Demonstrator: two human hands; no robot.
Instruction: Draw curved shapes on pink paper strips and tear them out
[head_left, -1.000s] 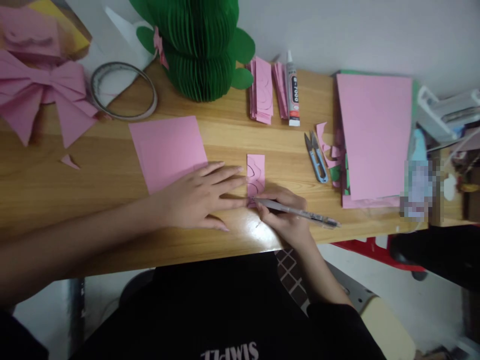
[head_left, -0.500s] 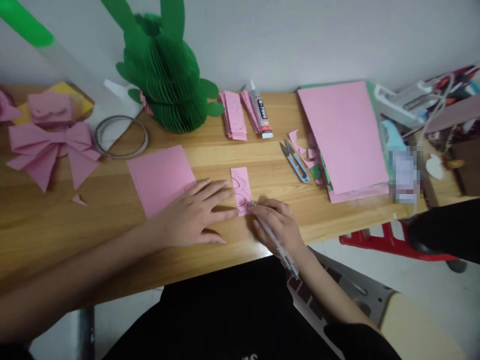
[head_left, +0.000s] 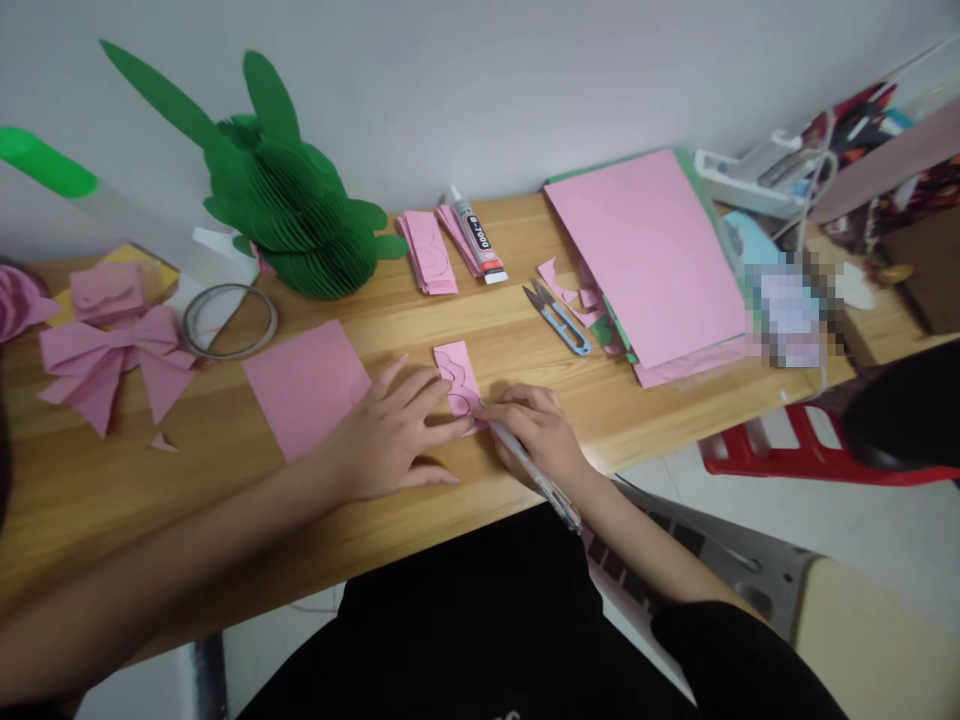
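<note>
A small pink paper strip (head_left: pixel 456 377) with curved pen lines lies on the wooden table (head_left: pixel 112 480). My left hand (head_left: pixel 390 432) rests flat beside it, fingers spread, fingertips pinning the strip's left edge. My right hand (head_left: pixel 536 430) is closed around a grey pen (head_left: pixel 534 476), whose tip touches the strip's lower end. A square pink sheet (head_left: pixel 306 385) lies just left of my left hand.
Small blue snips (head_left: pixel 556 318), a glue tube (head_left: pixel 477 240) and stacks of pink strips (head_left: pixel 427 253) lie behind. A pile of large pink sheets (head_left: pixel 649 255) is at right. A green paper cactus (head_left: pixel 289 215), tape roll (head_left: pixel 229 320) and pink bow (head_left: pixel 112 360) stand at left.
My head has lifted and turned, so the table sits lower and tilted in view. The pen swung from pointing right to pointing back toward my body. Both hands stay at the strip.
</note>
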